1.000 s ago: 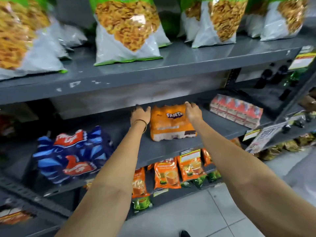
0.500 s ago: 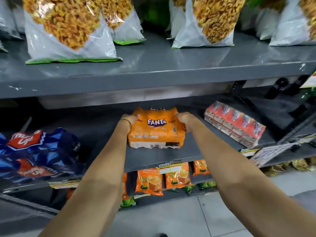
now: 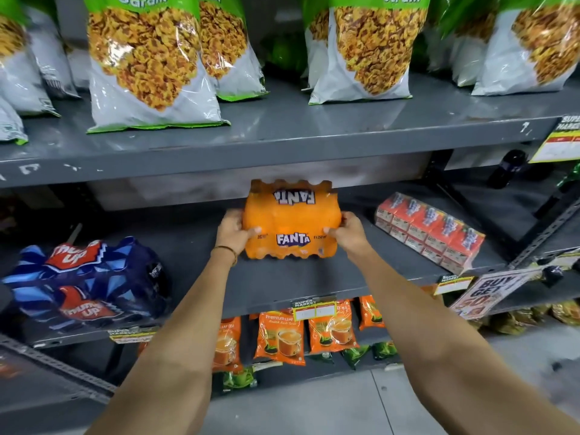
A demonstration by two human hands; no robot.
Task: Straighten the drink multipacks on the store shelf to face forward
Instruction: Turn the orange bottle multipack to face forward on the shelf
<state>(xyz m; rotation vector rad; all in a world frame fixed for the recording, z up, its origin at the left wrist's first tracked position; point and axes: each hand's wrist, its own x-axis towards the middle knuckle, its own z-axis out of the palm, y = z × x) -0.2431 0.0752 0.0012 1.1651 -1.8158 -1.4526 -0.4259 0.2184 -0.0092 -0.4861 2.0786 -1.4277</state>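
- Two bare forearms reach from the lower edge of the view up toward the middle shelf [image 3: 301, 277]; a thin bangle [image 3: 226, 251] circles the left wrist.
- Below the arms, orange tea packets [image 3: 280, 337] stand on the lowest shelf, behind a price tag [image 3: 314, 309] clipped to the middle shelf's front edge.
- The left hand [image 3: 233, 233] grips the left side of the orange drink pack [image 3: 292, 219], fingers wrapped onto its front face; the right hand [image 3: 348, 232] grips the right side in the same way.
- The orange drink pack sits mid-shelf, its lower logo upright and facing forward, its upper logo upside down.
- On the same shelf, a blue drink pack [image 3: 88, 284] lies well apart to the left, and a red carton pack [image 3: 430, 230] lies angled well apart to the right.
- On the top shelf [image 3: 282, 133], large snack bags [image 3: 150, 64] stand upright in a row.
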